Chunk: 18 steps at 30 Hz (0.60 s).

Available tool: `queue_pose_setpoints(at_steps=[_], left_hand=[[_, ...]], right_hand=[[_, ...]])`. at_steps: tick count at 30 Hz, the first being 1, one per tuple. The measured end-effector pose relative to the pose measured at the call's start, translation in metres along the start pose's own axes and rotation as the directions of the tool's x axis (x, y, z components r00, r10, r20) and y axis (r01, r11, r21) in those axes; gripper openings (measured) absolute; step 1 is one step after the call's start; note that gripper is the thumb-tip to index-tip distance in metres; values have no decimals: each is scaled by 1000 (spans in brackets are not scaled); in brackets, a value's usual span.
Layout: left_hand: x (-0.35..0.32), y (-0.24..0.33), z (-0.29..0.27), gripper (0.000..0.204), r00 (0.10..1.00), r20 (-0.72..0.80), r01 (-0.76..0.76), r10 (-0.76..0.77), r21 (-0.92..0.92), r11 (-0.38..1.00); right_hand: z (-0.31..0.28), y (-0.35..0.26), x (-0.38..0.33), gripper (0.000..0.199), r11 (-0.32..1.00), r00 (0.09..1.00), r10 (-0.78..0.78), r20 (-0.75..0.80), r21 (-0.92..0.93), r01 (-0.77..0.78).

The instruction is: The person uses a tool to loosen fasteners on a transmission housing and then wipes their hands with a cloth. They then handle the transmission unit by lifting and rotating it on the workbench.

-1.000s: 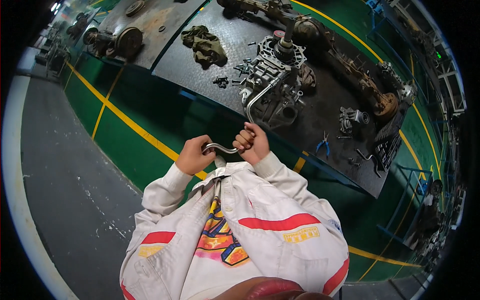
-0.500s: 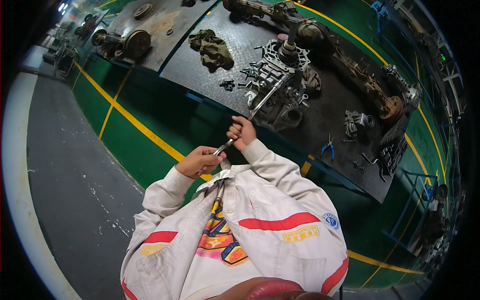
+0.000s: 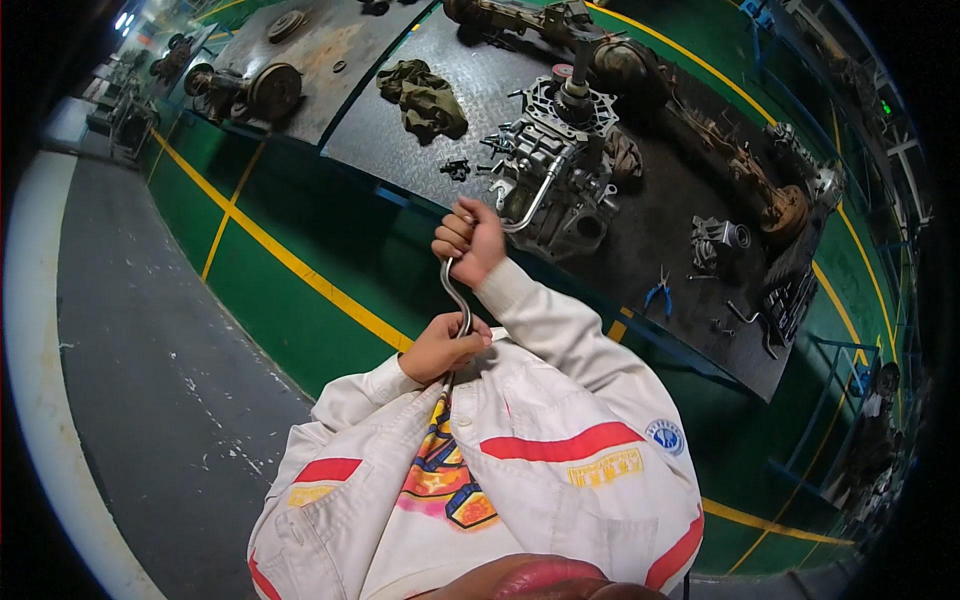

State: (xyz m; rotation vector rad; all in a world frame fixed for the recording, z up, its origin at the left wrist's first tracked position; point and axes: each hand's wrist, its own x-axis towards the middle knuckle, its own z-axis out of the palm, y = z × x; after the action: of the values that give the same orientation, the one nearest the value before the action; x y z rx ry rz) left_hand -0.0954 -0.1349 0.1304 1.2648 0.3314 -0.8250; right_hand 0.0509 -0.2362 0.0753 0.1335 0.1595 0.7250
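My right hand (image 3: 469, 242) is wrapped round the cranked middle of a shiny metal speed handle (image 3: 543, 194). Closer to my jacket, my left hand (image 3: 445, 347) closes on the rear end of the same tool. From my right hand the bar bends and runs up over the bare metal gearbox (image 3: 541, 146); its far tip lies against the housing, where I cannot make out what it sits on. The gearbox stands near the edge of the steel-topped bench, with a shaft (image 3: 575, 95) rising from its open flange.
Left of the gearbox lie small dark bolts (image 3: 456, 170) and a crumpled olive cloth (image 3: 424, 100). A rusty axle (image 3: 690, 120) stretches along the bench's far side. Blue-handled pliers (image 3: 658, 293), a small metal housing (image 3: 717, 245) and a tool tray (image 3: 790, 300) are at the right.
The speed handle has turned, so its bends now show sideways. My right hand has shifted left and slightly up; my left hand has moved right and a little down. Both kept their grip.
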Motion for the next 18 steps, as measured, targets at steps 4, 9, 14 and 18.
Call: queue_pose_setpoints(at_steps=[4, 9, 14, 18], left_hand=[[-15, 36, -28, 25, 995, 69, 93, -76, -301, 949], [-6, 28, -63, 18, 985, -88, -139, 149, 117, 983], [3, 11, -64, 17, 945, -179, -241, 274, 184, 953], [9, -10, -39, 12, 958, -161, -216, 236, 136, 967]], right_hand=[[-59, 0, 7, 45, 973, 956, -128, -264, -222, 69], [-58, -16, -64, 43, 970, 957, -112, -269, -238, 47], [9, -14, -77, 41, 1000, 998, -14, -61, 13, 15], [20, -3, -18, 39, 998, 993, 20, 116, 57, -27]])
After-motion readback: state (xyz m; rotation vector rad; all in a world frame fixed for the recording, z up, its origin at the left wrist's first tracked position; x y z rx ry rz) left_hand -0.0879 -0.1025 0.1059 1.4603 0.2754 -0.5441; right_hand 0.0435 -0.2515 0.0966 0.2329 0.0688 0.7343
